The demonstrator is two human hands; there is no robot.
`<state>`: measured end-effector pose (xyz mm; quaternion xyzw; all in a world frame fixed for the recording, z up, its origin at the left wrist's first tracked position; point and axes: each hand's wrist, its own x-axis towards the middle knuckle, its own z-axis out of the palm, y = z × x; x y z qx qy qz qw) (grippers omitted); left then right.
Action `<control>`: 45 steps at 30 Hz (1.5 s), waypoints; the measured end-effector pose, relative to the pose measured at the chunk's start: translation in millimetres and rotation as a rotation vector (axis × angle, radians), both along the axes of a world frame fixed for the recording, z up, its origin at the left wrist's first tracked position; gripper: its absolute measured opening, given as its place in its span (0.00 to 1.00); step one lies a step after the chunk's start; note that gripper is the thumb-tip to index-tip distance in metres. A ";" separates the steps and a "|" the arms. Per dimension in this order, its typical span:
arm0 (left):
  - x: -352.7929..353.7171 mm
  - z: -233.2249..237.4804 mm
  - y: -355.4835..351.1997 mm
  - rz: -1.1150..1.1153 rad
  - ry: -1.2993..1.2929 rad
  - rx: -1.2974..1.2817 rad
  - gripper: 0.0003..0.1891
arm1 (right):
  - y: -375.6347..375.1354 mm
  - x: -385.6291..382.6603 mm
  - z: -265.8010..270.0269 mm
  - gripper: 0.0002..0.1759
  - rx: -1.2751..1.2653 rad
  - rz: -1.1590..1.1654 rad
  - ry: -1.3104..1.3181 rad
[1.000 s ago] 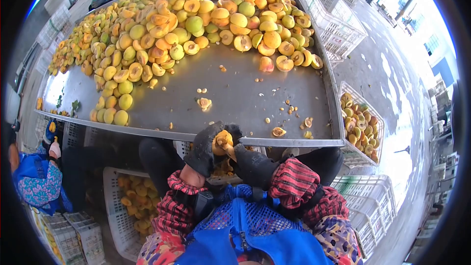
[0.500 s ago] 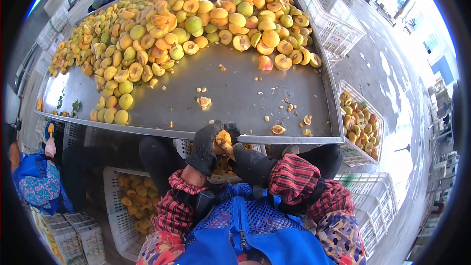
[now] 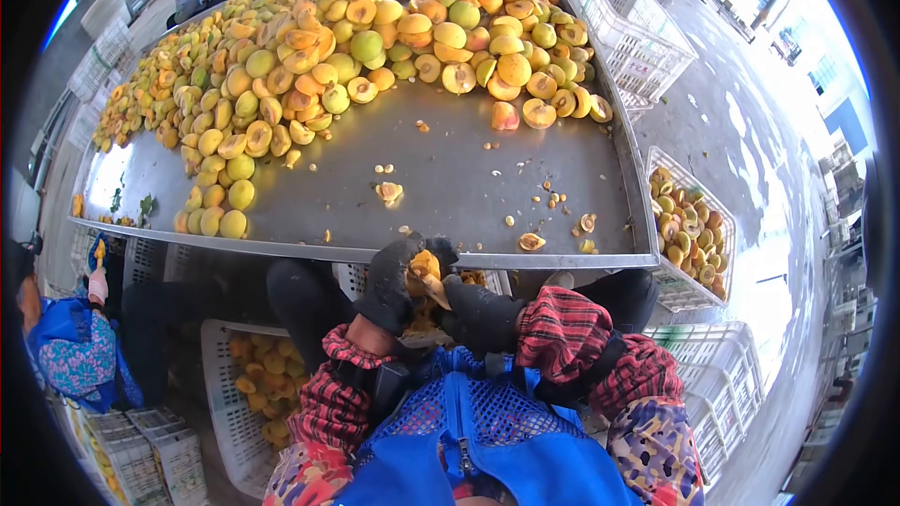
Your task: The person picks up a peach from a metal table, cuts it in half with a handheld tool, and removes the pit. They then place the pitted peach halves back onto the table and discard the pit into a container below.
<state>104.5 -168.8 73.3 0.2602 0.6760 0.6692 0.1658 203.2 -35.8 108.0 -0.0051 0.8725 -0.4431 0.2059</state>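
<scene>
Head camera: a left hand in a black, worn glove [image 3: 387, 281] is positioned just outside the front edge of a grey, metal-sheeted tabletop with a raised rim [image 3: 441, 169]. Its fingers are curled closed around a soft, orange-yellow piece of fruit [image 3: 425, 264], the item under inspection, which sits above the wearer's lap. The grip appears intended to steady the piece from the far side.

A right hand in a black glove [image 3: 480, 315] meets it from the opposite side, fingers bent inward. A narrow, pale tan piece [image 3: 437, 293] lies between fruit and right glove; whether it is a tool or fruit, and whether the right fingers close on it, cannot be told.

Directly below, a white plastic crate [image 3: 352, 278] is partly hidden by the hands; its placement suggests it catches whatever drops. A large heap of yellow-orange and greenish fruit, many halved [image 3: 319, 56], covers the far part of the tabletop, presumably within reach of several sides. Nearer lie a single torn fruit half [image 3: 388, 193] and scattered small tan bits [image 3: 551, 197]. Beside the right corner, a white lattice crate [image 3: 684, 294] contains halved fruit.
</scene>
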 end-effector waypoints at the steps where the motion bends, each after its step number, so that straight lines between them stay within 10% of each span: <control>1: -2.0 -0.9 -0.7 -0.028 0.043 -0.026 0.13 | 1.7 1.8 -10.5 0.21 0.026 0.025 0.091; 13: -1.9 16.5 -2.4 -0.020 0.360 -0.160 0.13 | 1.2 -4.3 40.2 0.18 -0.215 -0.089 -0.354; 19: -2.7 30.8 -0.1 -0.072 0.465 -0.358 0.15 | 6.0 -0.3 6.1 0.22 0.170 0.040 0.019; 30: -1.6 -15.4 4.0 0.031 0.008 0.030 0.13 | 6.2 -1.1 39.3 0.19 -0.528 -0.242 -0.547; 37: -5.0 -5.0 -1.6 -0.076 0.338 -0.123 0.13 | 8.4 2.6 21.0 0.15 -0.482 -0.162 -0.451; 40: -2.4 5.4 -3.5 -0.054 0.289 -0.166 0.12 | 6.5 3.0 27.3 0.14 -0.691 -0.233 -0.564; 45: 4.0 0.4 2.7 0.012 -0.655 0.270 0.11 | 1.8 6.7 22.7 0.15 -0.820 -0.278 -0.593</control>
